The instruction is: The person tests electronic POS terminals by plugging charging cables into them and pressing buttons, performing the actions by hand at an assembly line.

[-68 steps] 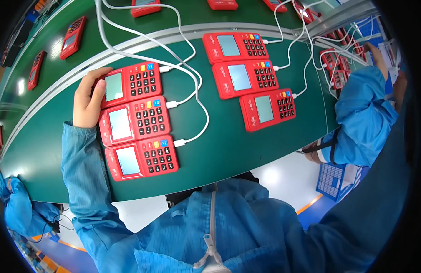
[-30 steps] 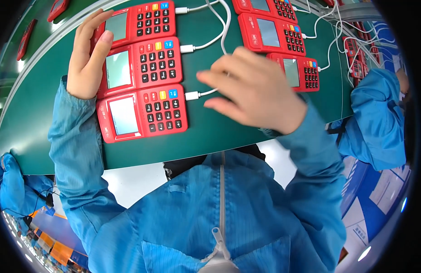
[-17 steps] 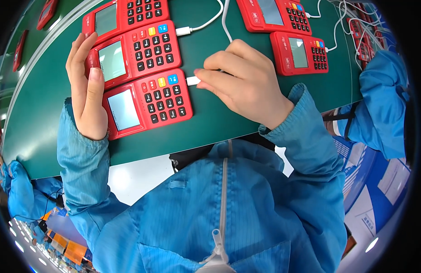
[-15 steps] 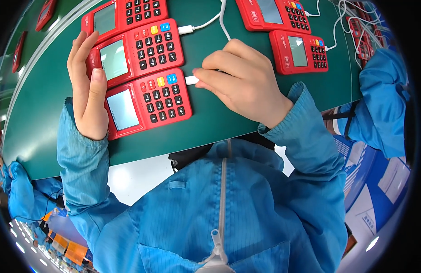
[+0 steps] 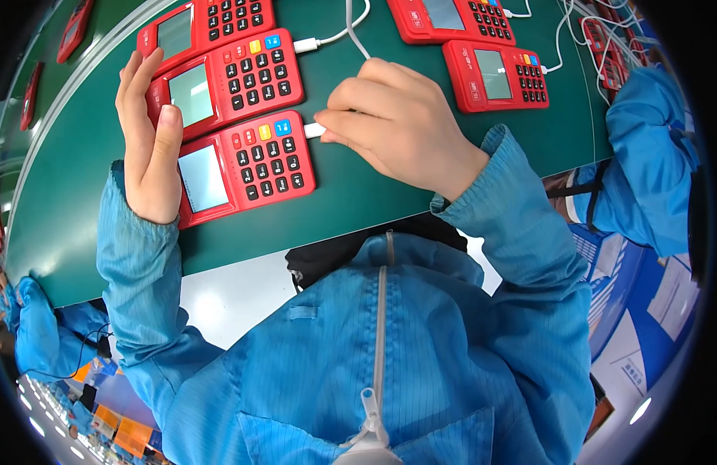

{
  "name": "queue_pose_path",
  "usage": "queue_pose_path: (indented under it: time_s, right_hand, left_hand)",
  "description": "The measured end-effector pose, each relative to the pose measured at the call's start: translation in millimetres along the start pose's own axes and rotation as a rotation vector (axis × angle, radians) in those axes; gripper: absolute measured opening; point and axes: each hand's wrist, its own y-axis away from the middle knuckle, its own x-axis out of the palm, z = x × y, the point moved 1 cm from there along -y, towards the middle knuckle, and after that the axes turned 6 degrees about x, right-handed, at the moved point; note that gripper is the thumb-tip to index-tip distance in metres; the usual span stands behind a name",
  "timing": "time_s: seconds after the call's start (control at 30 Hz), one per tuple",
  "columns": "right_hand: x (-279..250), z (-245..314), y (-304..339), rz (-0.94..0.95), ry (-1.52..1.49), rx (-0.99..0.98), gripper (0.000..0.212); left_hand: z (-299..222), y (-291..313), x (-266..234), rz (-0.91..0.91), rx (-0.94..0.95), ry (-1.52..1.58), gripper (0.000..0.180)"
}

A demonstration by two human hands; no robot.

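The nearest red card payment terminal [image 5: 236,174] lies on the green table with its screen to the left and its keypad to the right. My right hand [image 5: 405,124] pinches a white cable plug [image 5: 312,131] at this terminal's right end; whether it is fully seated I cannot tell. My left hand [image 5: 153,147] is open, fingers and thumb stretched out, alongside the left ends of this terminal and the second terminal [image 5: 226,81] just beyond it. Another white plug [image 5: 306,46] sits at the second terminal's right end.
A third terminal [image 5: 176,32] lies beyond the second. At far right, two more terminals [image 5: 486,77] have white cables attached, near a tangle of cables [image 5: 606,46]. Blue-sleeved people are at the right [image 5: 645,155] and left [image 5: 52,325] of the green table [image 5: 242,252].
The terminals and my right hand appear slightly higher and further left in the picture. My right hand keeps its pinch on the plug, and my left hand stays beside the terminals.
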Motion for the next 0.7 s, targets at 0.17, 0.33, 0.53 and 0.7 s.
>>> queue_pose_path:
  time_s: [0.17,0.33,0.53,0.7]
  right_hand:
    - [-10,0,-2,0.091,-0.042,0.042,0.014]
    - [0,0,-17,-0.004,0.062,0.249,0.027]
    - [7,-11,-40,-0.011,0.292,0.329,0.003]
    - [14,-9,-46,0.002,0.192,0.337,0.003]
  left_hand:
    - [1,6,-2,-0.082,-0.215,0.307,0.062]
    - [3,3,-2,-0.035,-0.211,0.473,0.064]
    - [-1,-5,-4,-0.012,-0.142,0.273,0.065]
    - [5,1,-10,0.042,-0.044,0.164,0.066]
